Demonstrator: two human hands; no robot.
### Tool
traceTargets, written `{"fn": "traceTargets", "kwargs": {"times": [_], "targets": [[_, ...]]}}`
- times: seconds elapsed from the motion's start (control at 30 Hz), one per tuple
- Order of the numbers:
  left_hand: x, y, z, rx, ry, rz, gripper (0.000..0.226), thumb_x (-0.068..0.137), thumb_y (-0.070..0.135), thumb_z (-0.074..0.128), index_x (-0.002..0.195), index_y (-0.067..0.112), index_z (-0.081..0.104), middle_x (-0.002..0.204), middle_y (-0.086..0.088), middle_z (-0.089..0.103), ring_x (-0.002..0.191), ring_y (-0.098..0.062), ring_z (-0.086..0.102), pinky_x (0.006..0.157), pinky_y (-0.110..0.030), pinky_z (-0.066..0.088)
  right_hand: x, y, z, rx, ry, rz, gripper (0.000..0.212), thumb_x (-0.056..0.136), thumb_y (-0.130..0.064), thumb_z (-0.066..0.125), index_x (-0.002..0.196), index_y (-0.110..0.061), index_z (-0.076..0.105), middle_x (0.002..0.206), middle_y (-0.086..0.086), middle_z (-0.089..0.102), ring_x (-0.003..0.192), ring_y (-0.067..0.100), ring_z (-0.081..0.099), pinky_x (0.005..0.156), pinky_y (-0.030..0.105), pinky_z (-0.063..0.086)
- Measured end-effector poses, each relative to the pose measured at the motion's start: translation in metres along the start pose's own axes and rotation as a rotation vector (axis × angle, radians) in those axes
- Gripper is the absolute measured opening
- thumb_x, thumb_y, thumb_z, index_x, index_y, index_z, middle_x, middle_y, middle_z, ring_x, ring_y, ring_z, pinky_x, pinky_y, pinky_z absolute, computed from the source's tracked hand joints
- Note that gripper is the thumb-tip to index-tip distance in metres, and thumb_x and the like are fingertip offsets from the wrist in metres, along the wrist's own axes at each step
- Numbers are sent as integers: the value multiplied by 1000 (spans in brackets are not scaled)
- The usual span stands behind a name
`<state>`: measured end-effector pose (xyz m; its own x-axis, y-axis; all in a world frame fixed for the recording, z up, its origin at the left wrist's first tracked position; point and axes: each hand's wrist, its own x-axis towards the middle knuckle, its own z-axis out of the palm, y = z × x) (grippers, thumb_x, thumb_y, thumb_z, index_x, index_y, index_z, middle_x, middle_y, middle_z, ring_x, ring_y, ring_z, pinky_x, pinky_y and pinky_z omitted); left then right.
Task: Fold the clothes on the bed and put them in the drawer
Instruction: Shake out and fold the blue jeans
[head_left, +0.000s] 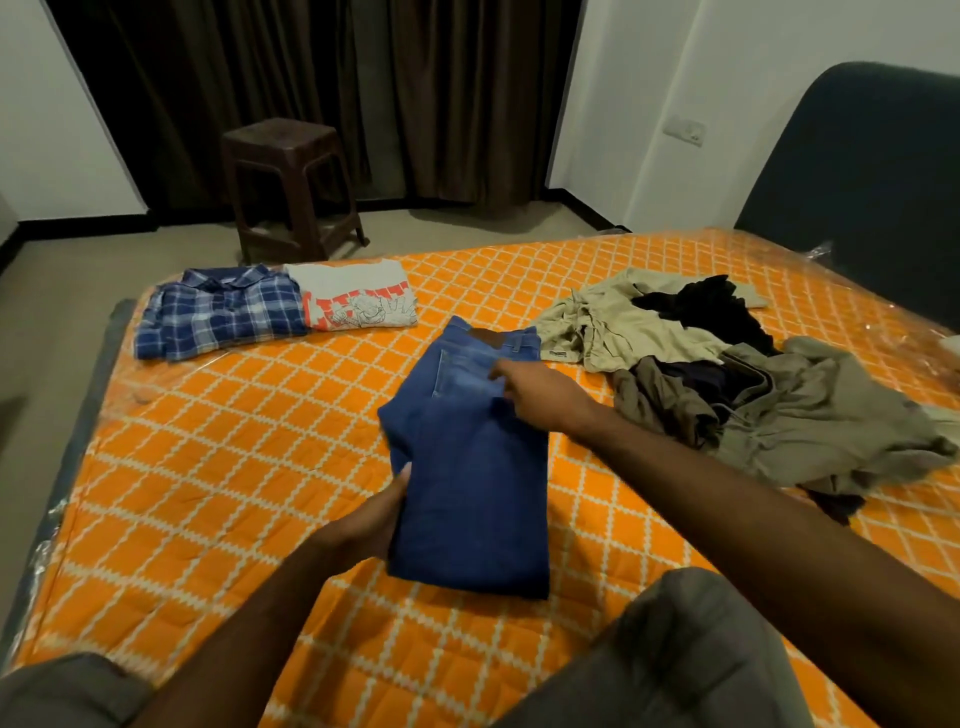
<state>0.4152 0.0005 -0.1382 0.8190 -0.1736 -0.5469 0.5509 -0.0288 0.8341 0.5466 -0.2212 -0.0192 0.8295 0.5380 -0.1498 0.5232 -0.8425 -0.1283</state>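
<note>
The folded jeans (470, 467) lay in the middle of the bed (208, 467); the left hand (371, 519) gripped their near left edge, fingers tucked under; the right hand (540, 395) rested on their far part, fingers loosely extended (holding nothing); a plaid shirt (218, 312) and printed T-shirt (358, 301) lay folded at far left; unfolded clothes (727, 374) were heaped on the right.

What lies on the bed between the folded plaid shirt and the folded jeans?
Only bare orange quilted bed cover separates the plaid shirt from the jeans, seen in the head view.
</note>
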Motion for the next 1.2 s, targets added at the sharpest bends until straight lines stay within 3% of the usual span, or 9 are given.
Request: {"fn": "traceTargets", "kwargs": {"times": [0.1, 0.27, 0.47, 0.6, 0.73, 0.9, 1.03, 1.1, 1.2], "targets": [[21, -4, -10, 259, 186, 86, 44, 103, 53, 39, 115, 16, 60, 95, -8, 65, 74, -22, 66, 60, -29, 51, -14, -6, 48, -41, 131, -56, 54, 96, -28, 60, 145, -15, 44, 142, 13, 49, 128, 36, 47, 98, 45, 43], [55, -7, -21, 941, 341, 543, 46, 92, 34, 55, 136, 25, 48, 129, -2, 54, 120, -25, 53, 94, -41, 46, -72, -51, 160, -76, -272, -86, 107, 90, -60, 59, 160, -18, -10, 168, 15, -12, 154, 40, -8, 121, 64, 2], [65, -14, -16, 1352, 329, 473, 51, 99, 34, 48, 149, 39, 35, 167, 10, -8, 154, -19, -3, 116, -60, 13, -66, -74, 188, -214, -192, 17, 84, 104, -44, 44, 159, -16, -14, 165, 22, -15, 150, 50, -12, 116, 72, -4], [66, -6, -16, 1426, 238, 496, 54, 98, 56, 30, 148, 37, 40, 167, 10, -11, 153, -16, -14, 117, -66, 1, -65, -79, 168, -175, -332, -22, 62, 110, -26, 30, 161, -17, -4, 166, 22, -2, 150, 51, 5, 117, 68, 14], [55, 8, -11, 1281, 19, 388, 115, 61, 97, -13, 136, 42, 55, 161, 17, 28, 152, -10, 13, 116, -64, -2, -100, -88, 119, -31, -443, -186, 69, 103, -13, 43, 162, -22, 10, 165, 18, 19, 143, 42, 35, 110, 52, 36], [35, 26, -5, 1094, -154, 243, 123, 57, 105, 1, 139, 31, 56, 133, 3, 60, 123, -20, 52, 110, -51, 31, -100, -63, 40, 348, -426, -214, 29, 99, -13, 59, 128, -12, 59, 122, 11, 67, 110, 30, 62, 90, 40, 47], [18, 31, -9, 365, -95, 151, 90, 58, 99, 50, 98, 20, 66, 72, -28, 51, 53, -32, 46, 50, -41, 38, -49, -16, -17, 457, -279, -161, 25, 99, -12, 63, 123, -6, 64, 121, 9, 69, 110, 21, 63, 93, 36, 48], [9, 41, -2, 113, -119, 150, 75, 92, 77, 29, 125, 20, 64, 84, -34, 62, 63, -45, 59, 59, -45, 52, -16, 8, -33, 453, -241, -134, 20, 97, -11, 65, 117, -12, 66, 118, 4, 69, 110, 21, 63, 96, 39, 49], [18, 44, -1, 137, -89, 195, 45, 104, 53, 30, 138, 31, 50, 126, 13, 66, 98, 2, 68, 82, -21, 54, 31, 37, -35, 349, -95, 20, 18, 98, -11, 63, 116, -12, 65, 116, 6, 67, 106, 21, 61, 93, 37, 49]]}}
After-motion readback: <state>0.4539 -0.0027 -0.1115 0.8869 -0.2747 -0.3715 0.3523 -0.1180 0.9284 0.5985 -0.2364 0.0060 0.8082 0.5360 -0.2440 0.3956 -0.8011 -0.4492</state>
